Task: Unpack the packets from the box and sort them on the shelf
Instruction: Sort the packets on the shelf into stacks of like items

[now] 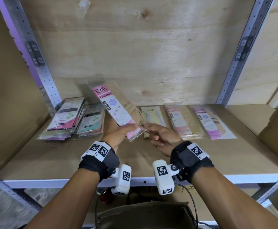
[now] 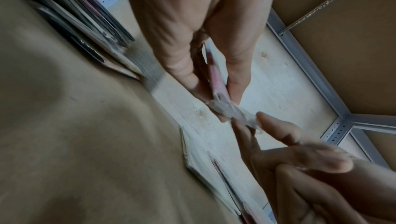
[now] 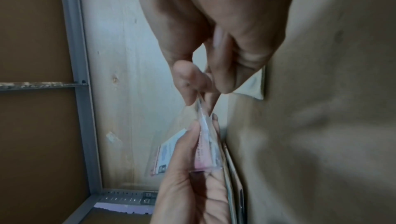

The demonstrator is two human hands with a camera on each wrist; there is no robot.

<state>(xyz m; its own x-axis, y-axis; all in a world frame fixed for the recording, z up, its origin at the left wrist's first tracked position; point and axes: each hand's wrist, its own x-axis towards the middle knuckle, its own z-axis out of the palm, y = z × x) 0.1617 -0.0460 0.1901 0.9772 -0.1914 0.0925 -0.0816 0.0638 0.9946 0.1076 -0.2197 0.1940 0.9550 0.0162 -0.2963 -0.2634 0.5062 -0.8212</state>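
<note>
A clear packet of beige stockings with a pink ENE label (image 1: 116,106) is held tilted above the shelf board (image 1: 135,162), its top leaning to the upper left. My left hand (image 1: 126,129) grips its lower end, thumb on the front. My right hand (image 1: 149,128) pinches the clear plastic flap at that same lower corner. In the left wrist view the packet (image 2: 216,82) sits edge-on between thumb and fingers. The right wrist view has my right fingertips (image 3: 193,82) closed on the flap, above the packet (image 3: 205,151).
Three packets lie side by side at the back: yellow (image 1: 153,115), pink (image 1: 182,123) and purple (image 1: 212,123). A loose pile of packets (image 1: 72,118) sits at the left. A cardboard box (image 1: 277,129) stands at the right end. Metal uprights (image 1: 239,63) frame the bay.
</note>
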